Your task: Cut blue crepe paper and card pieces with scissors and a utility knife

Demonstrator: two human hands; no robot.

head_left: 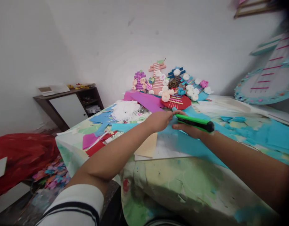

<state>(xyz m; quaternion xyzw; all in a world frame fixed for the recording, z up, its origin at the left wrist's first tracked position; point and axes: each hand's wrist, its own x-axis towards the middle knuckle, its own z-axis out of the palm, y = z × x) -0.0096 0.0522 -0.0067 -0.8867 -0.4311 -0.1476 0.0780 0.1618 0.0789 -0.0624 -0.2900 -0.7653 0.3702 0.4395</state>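
Note:
My right hand (190,130) is closed around a green utility knife (193,122) with a black end, which points back toward my right wrist. The knife's front end is hidden among the fingers. Beside it, the fingers of my left hand (159,121) are pinched on a small piece of light blue paper (174,119). The two hands meet above a white board (166,150) near the table's front edge. A large blue paper sheet (196,147) lies under my right forearm, and a cream paper piece (147,145) lies on the board.
Behind my hands stand several decorated stick instruments (157,78) with paper flowers, plus a red round one (178,102). White shredded paper (125,110) and a purple strip (149,99) lie left. A big blue-rimmed instrument (264,84) leans right. A low cabinet (67,108) stands left.

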